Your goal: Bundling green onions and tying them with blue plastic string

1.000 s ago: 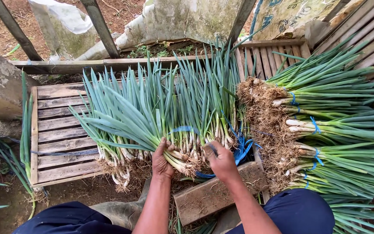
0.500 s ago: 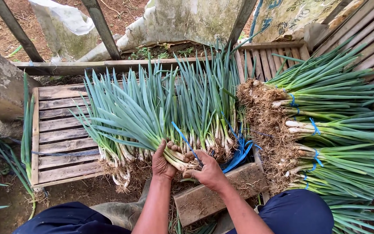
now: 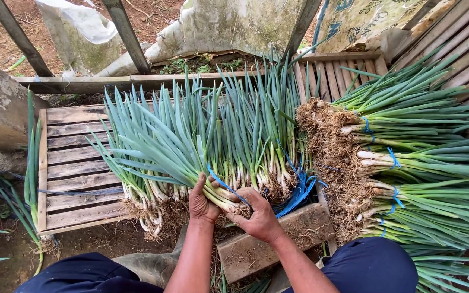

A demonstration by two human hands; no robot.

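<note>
Here, head view:
Left hand (image 3: 202,205): closed around the onion bunch (image 3: 221,163) near its white stalks.
Right hand (image 3: 260,220): pinching the blue strap (image 3: 221,182) wrapping those stalks.
Handling: limp leaves, firmer stalks; likely best held just above the roots.

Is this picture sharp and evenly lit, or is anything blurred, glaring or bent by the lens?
Head view: soft, even daylight, no hard shadows or glare; the left hand, right hand and the green onion bunch they grip are sharp, with no motion blur; the wide lens bows straight lines near the edges, such as the wooden rail; the stacked tied bunches at right stay crisp.
</note>
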